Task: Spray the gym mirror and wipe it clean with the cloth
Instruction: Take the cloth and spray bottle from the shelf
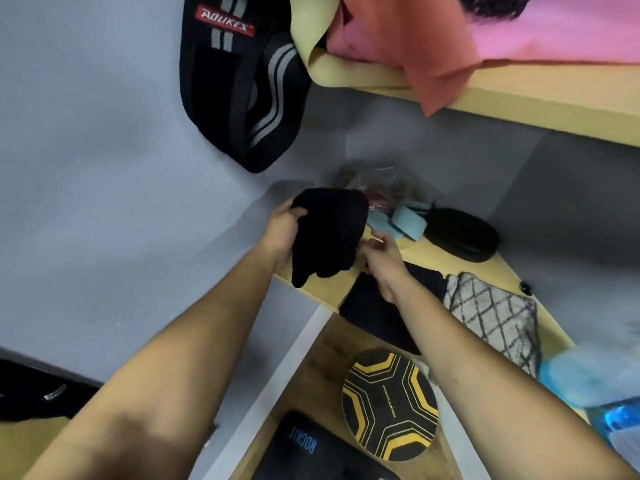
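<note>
A black cloth (329, 233) hangs bunched above the left end of a yellow wooden shelf (318, 289). My left hand (282, 233) grips its upper left side, thumb curled over the fabric. My right hand (379, 258) pinches the cloth's lower right edge, its fingers partly hidden behind the fabric. A blurred blue spray bottle (616, 419) shows at the right edge. No mirror is in view.
On the shelf lie a plastic bag (388, 188), light blue straps (405, 225), a black pouch (462, 233), dark folded fabric (374, 313) and a patterned grey cloth (495, 317). A black belt (242, 81) hangs on the grey wall. Below sit a yellow-black disc (389, 405) and a black pad (304, 448).
</note>
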Motion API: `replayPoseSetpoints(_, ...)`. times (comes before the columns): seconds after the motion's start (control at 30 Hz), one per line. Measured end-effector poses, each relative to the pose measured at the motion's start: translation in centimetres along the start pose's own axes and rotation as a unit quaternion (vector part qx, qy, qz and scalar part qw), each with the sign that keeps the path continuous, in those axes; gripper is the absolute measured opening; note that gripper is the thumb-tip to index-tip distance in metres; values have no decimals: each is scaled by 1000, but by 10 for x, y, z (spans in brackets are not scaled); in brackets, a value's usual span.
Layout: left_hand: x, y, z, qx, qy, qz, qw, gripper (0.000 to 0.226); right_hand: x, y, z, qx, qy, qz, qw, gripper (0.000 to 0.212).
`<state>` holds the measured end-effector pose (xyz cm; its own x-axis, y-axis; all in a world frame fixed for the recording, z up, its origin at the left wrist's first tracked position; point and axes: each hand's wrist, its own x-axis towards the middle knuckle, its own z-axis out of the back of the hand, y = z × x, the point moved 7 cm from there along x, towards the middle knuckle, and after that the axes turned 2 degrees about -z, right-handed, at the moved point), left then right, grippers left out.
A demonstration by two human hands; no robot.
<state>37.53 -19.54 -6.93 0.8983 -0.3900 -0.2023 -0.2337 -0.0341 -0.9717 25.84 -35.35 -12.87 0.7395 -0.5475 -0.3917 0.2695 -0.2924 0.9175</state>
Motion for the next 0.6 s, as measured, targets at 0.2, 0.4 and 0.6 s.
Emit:
replayPoseSetpoints(0.2, -20, -34, -4, -116, 11, 71, 991, 43, -16, 43, -6, 164, 93, -3, 982, 35)
replayPoseSetpoints(0.4, -30, -41, -4, -131, 13, 86, 988, 47, -30, 88, -4, 101, 94, 102, 985, 22)
replayPoseSetpoints(0.6, -26, -47, -4, -187, 81, 42, 978, 46, -28, 103, 9, 105, 13, 133, 985, 25)
